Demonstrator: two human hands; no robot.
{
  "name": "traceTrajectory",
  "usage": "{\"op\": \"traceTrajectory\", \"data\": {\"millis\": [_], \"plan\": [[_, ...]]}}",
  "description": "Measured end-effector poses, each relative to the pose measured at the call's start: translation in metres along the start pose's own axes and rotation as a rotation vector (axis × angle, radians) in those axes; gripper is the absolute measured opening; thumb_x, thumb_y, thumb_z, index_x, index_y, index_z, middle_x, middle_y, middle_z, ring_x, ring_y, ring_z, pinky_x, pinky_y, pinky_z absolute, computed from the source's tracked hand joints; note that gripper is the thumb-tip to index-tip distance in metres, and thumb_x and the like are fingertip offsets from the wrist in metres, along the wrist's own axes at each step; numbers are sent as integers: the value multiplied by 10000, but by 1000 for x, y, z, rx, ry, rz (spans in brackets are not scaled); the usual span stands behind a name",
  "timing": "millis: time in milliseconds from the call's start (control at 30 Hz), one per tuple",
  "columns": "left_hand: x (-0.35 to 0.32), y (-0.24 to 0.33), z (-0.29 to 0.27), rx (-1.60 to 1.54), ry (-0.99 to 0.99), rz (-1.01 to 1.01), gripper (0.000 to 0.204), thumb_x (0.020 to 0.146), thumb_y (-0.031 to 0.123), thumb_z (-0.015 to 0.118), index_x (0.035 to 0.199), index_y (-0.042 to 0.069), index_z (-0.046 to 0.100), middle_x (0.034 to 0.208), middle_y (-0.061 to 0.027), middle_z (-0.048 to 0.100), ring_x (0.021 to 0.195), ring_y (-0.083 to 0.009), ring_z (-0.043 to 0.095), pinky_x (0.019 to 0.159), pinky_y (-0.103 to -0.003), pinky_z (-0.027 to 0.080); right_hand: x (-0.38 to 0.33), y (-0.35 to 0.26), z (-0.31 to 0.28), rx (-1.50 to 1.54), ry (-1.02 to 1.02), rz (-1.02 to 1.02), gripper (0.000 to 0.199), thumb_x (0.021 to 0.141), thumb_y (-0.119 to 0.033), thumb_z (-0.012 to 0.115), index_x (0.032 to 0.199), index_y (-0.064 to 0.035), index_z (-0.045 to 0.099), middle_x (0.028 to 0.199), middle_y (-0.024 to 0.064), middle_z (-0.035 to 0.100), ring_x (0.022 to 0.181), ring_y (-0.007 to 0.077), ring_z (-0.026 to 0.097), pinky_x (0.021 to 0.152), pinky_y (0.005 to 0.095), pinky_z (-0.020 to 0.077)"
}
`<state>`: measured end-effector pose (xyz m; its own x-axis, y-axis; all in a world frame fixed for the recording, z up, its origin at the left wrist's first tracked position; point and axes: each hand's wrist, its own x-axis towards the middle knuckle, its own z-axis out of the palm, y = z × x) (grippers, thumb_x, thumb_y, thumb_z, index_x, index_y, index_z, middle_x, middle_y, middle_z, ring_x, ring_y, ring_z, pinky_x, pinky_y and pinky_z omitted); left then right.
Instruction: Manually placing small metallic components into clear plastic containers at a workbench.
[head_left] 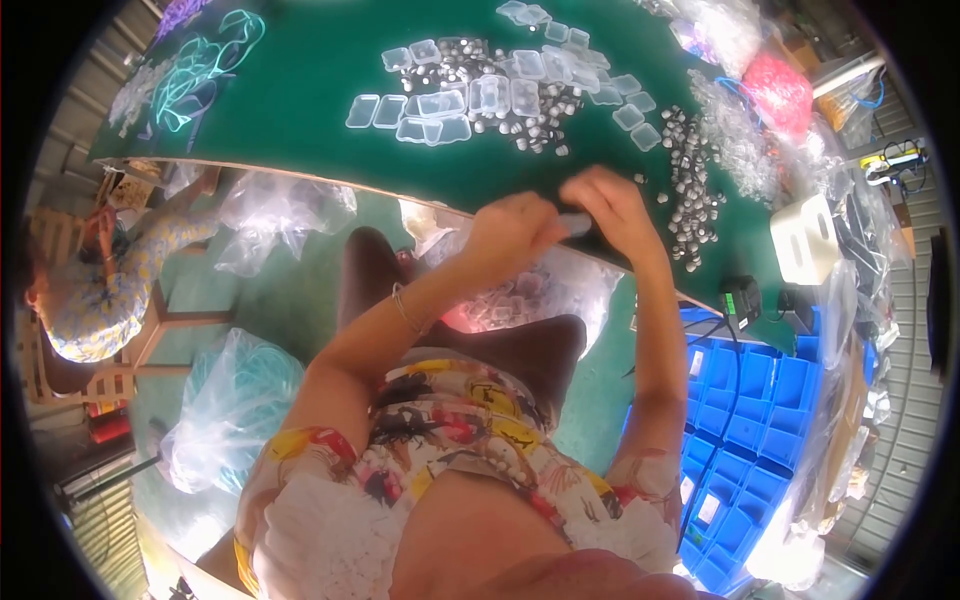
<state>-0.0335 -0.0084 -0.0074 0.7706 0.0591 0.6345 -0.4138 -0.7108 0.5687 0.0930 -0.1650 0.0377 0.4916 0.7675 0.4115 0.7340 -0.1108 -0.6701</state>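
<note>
At the near edge of the green table (300, 130), my left hand (515, 232) is closed with thumb and fingers around a small translucent plastic case (575, 223). My right hand (603, 205) is at the other end of the case, its fingers curled down. Whatever those fingers pinch is hidden. Beyond my hands lie several clear, shallow plastic cases (440, 103), some overlapping. A pile of small black and whitish pieces (535, 125) is spread among them. Another strip of such pieces (690, 190) runs along the table to the right of my right hand.
Turquoise cords (205, 75) lie at the table's far left. Clear plastic bits (740, 130), a pink bag (778, 95) and a white holder (803, 240) line the right side. Blue bins (740, 400) stand below right. A seated person (100, 300) works at left, near a bag (235, 400).
</note>
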Motion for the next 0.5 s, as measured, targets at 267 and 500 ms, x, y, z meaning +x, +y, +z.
{"op": "traceTrajectory", "data": {"millis": [267, 500], "plan": [[-62, 1, 22, -5, -425, -60, 214, 829, 268, 698, 838, 69, 620, 817, -131, 619, 748, -338, 619, 658, -451, 492, 100, 29, 60, -668, 291, -163, 353, 833, -130, 701, 1169, -68, 615, 1150, 140, 630, 1028, 334, 612, 857, 411, 506], [-13, -5, -19, -2, -73, -31, 192, 825, 197, 688, 982, 88, 675, 838, -113, 640, 744, -327, 648, 648, -426, 528, 65, 28, 25, -460, 511, -93, 224, 885, -149, 647, 1059, -10, 664, 961, 178, 686, 863, 351, 664, 762, 425, 529]]}}
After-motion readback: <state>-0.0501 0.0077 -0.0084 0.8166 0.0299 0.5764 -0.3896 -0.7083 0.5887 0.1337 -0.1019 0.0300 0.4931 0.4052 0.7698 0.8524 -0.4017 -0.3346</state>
